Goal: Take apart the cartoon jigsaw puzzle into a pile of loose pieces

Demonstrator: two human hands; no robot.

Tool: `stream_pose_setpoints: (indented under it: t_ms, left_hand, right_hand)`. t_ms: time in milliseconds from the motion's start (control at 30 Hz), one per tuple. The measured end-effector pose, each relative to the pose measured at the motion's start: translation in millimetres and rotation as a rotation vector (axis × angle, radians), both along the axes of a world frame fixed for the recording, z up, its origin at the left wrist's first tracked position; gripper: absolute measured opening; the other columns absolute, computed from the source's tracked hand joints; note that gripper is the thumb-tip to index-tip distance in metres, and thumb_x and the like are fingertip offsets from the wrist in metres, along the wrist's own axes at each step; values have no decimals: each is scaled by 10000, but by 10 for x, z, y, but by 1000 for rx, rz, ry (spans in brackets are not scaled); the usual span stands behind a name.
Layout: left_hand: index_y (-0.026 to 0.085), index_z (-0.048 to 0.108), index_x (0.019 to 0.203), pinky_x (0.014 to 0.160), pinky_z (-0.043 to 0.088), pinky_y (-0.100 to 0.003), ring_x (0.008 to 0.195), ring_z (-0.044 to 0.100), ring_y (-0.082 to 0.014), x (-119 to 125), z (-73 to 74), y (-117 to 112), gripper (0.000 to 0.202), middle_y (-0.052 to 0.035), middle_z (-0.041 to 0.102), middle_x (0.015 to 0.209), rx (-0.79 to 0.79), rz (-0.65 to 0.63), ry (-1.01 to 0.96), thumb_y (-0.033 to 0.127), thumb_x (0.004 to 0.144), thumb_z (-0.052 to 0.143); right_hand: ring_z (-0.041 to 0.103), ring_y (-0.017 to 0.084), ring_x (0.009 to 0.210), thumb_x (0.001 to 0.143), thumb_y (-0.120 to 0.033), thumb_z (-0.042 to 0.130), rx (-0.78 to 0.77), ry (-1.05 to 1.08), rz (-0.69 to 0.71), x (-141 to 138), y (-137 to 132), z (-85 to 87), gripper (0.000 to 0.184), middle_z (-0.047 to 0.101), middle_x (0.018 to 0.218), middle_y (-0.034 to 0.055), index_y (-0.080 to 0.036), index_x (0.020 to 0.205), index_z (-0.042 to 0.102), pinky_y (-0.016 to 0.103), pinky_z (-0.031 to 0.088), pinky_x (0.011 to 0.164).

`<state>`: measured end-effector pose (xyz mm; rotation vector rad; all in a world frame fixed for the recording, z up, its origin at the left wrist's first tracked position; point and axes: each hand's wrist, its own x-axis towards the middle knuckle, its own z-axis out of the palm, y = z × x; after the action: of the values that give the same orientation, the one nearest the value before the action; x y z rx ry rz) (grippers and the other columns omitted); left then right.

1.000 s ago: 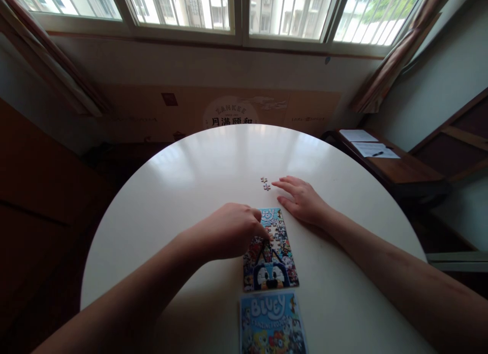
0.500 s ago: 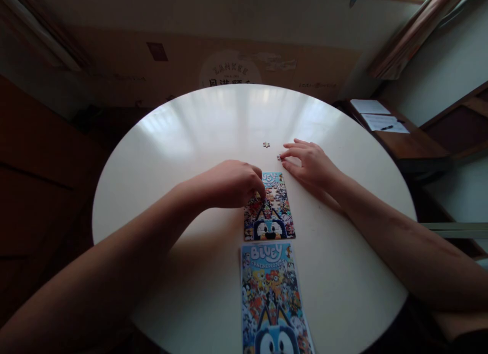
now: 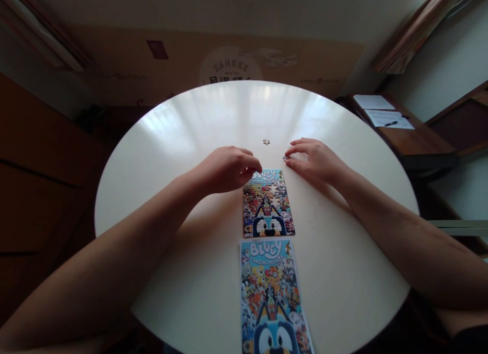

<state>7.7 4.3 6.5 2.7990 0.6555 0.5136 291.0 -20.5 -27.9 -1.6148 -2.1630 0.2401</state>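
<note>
A nearly filled jigsaw puzzle (image 3: 269,211) lies flat on the white table, with a pale gap in its upper middle part. Over its upper left corner hovers my left hand (image 3: 234,168), fingers curled together; whatever may be between the fingertips is hidden. My right hand (image 3: 314,160) rests on the table beyond the puzzle's upper right corner, thumb and index finger closed on a small puzzle piece (image 3: 285,158). Another loose puzzle piece (image 3: 266,141) lies farther back, between the two hands. Below the puzzle is a printed reference picture (image 3: 270,288) with the same design.
The round white table (image 3: 183,125) has its far edge near a wall with a printed banner (image 3: 274,59). To the right stands a brown wooden desk (image 3: 415,143) carrying papers (image 3: 385,118) and a pen (image 3: 391,123).
My left hand has drawn back from the puzzle's middle toward its upper left corner, uncovering more of it. My right hand has shifted slightly right along with the small piece.
</note>
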Motion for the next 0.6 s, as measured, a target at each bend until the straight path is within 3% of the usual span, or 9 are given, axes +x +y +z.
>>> stream_pose_setpoints:
  t_ms: [300, 600]
  left_hand:
    - [237, 779, 927, 627, 479, -270, 696, 659, -149, 8, -34, 21, 276, -21, 756, 890, -12, 8, 18, 187, 829, 526]
    - [240, 784, 937, 650, 485, -282, 726, 671, -163, 9, -48, 29, 273, -20, 757, 912, -29, 19, 23, 158, 819, 552]
  right_hand:
    - [616, 256, 1161, 866, -359, 641, -35, 29, 52, -18, -11, 71, 229, 684, 1208, 63, -228, 1003, 770, 448, 458, 1081]
    - [597, 284, 1212, 799, -299, 641, -202, 51, 53, -16, -90, 194, 188, 623, 1328, 88, -197, 905, 759, 470, 429, 1122]
